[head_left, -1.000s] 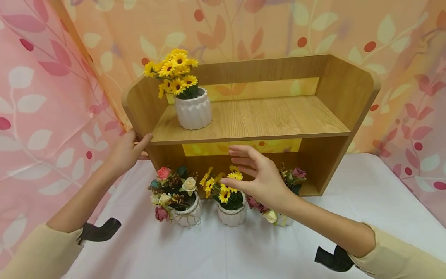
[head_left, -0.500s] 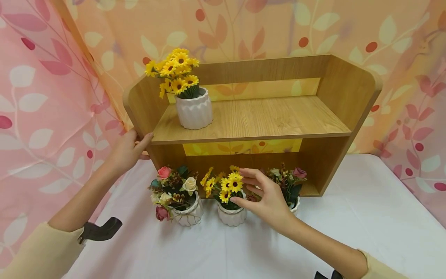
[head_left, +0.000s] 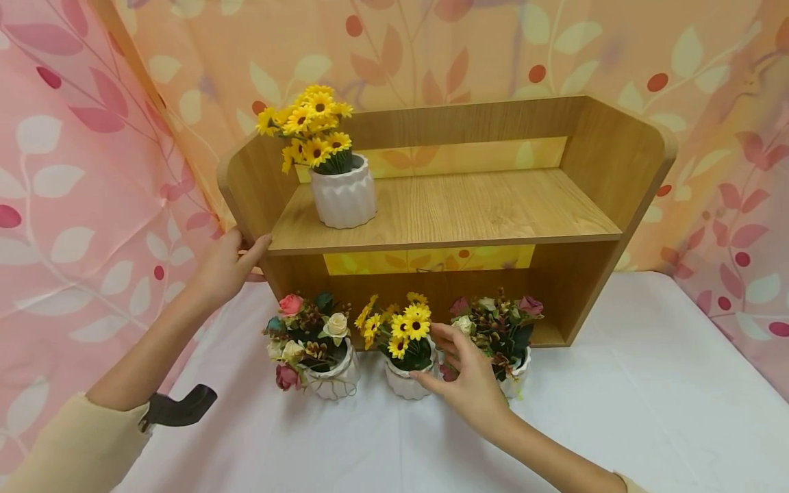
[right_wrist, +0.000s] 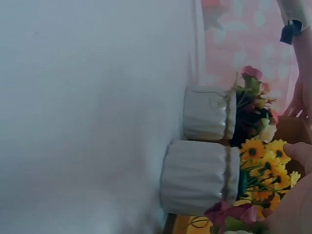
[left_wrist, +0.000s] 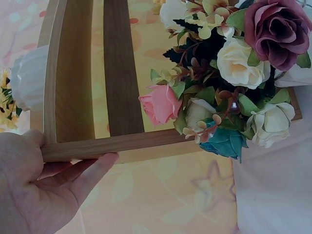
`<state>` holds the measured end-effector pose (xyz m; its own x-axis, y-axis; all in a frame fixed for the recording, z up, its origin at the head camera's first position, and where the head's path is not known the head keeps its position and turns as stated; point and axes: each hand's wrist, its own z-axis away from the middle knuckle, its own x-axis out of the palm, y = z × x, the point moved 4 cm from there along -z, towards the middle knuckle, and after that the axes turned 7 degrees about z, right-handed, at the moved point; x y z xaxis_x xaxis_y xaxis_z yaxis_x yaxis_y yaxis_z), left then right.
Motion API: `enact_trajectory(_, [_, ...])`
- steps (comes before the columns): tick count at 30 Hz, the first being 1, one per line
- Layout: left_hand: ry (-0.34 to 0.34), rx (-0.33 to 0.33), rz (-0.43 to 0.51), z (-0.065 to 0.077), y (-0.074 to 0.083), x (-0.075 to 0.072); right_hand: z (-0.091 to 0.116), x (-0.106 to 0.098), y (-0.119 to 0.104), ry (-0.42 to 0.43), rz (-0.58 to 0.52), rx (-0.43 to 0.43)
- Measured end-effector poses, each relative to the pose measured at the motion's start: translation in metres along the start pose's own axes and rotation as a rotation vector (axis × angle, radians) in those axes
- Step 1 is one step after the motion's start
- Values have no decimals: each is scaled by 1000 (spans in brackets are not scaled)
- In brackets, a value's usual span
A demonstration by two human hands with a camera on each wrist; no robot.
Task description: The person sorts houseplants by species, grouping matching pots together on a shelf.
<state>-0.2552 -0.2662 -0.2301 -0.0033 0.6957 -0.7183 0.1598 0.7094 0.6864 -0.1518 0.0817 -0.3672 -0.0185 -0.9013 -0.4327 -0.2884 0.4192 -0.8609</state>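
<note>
My left hand [head_left: 224, 267] holds the left side panel of a wooden shelf unit [head_left: 444, 239], thumb at its front edge and fingers on the outer side, as the left wrist view [left_wrist: 48, 185] also shows. My right hand [head_left: 468, 383] is at the right of the middle pot, a white fluted pot [head_left: 407, 385] of yellow artificial sunflowers [head_left: 411, 323]. Its thumb is near the rim and its fingers are spread and slightly bent; firm contact cannot be told. In the right wrist view, the thumb [right_wrist: 297, 152] is close to the yellow blooms.
Left of it stands a white pot [head_left: 335, 376] with mixed roses [head_left: 335, 327]. To the right is another rose pot [head_left: 516, 380], partly behind my right hand. A sunflower pot [head_left: 344, 195] sits on the upper shelf's left. White cloth [head_left: 647, 411] covers the table.
My right hand has moved down and slightly right, from above the middle sunflowers to beside their pot, uncovering more of the right rose pot. My left hand stays on the shelf unit.
</note>
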Motion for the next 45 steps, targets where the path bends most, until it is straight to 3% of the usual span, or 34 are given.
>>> enact_trajectory(6, [0,4,15,0,-1,1,0,9,19,23,44,29])
enact_trajectory(13, [11,15,8,0,0,1,-5,23,37,40,144,2])
enact_trajectory(23, [18,13,-4,0,1,1,-11,40,55,41,150,5])
enact_trajectory(33, [10,20,20,0,1,1,-10,55,60,94,147,-2])
enact_trajectory(45, [19,20,5,1,2,2,-11,55,59,191,166,2])
